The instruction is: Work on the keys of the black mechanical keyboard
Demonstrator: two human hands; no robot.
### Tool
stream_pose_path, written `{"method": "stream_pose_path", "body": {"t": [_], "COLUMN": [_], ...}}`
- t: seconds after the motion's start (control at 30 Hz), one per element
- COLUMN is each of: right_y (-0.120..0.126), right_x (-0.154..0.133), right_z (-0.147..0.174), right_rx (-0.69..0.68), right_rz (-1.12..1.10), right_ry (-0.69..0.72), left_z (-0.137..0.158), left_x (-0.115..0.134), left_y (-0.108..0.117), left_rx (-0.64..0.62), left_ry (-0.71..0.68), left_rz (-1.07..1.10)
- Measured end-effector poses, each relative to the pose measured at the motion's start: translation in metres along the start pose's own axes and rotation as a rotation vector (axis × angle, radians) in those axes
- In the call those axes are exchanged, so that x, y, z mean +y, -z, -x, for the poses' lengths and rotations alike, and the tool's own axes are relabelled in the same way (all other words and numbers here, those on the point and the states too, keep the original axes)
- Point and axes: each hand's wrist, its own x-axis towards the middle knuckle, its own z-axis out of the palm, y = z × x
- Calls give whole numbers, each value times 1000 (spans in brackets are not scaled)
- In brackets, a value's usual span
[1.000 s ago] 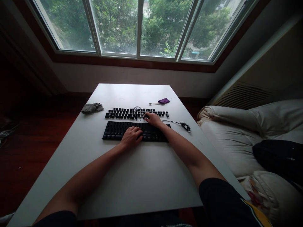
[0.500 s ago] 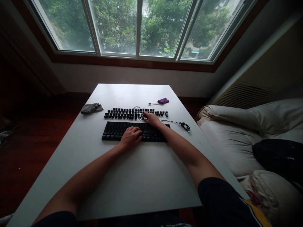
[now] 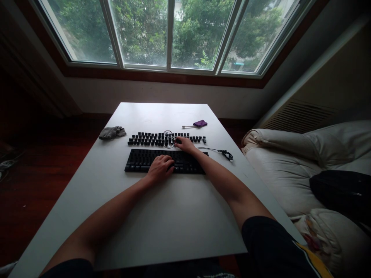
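Note:
A black keyboard (image 3: 139, 159) lies across the white table. My left hand (image 3: 160, 166) rests on its middle, fingers stretched forward over the keys and front edge. Just behind the keyboard stand rows of loose black keycaps (image 3: 147, 141). Over the right half of these rows reaches my right hand (image 3: 184, 144), its thumb and fingers drawn together by the keycaps. What they pinch is too small and dark to make out. Thin rings (image 3: 168, 132) of wire lie among the keycaps beside those fingertips.
A grey crumpled cloth (image 3: 112, 133) lies at the table's left edge. Toward the back right are a purple pouch (image 3: 200, 123) and a thin pale stick (image 3: 188, 127). A coiled black cable (image 3: 226, 155) lies right of the keyboard. Beside the table stands a pale sofa (image 3: 278, 170).
My right hand's fingertips have shifted very slightly among the keycaps. My left hand stays in place on the keyboard.

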Motion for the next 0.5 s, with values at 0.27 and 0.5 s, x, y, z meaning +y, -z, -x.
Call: {"method": "stream_pose_path", "body": {"t": [0.27,0.5], "right_y": [0,7], "right_x": [3,9], "right_z": [-4,-4], "right_rx": [-5,-38], "right_rz": [-67,-96], "right_ry": [7,37], "left_z": [0,0], "left_x": [1,0], "left_y": [1,0], "left_rx": [-6,-2], "left_ry": [5,0], "left_rz": [-10,-15]}}
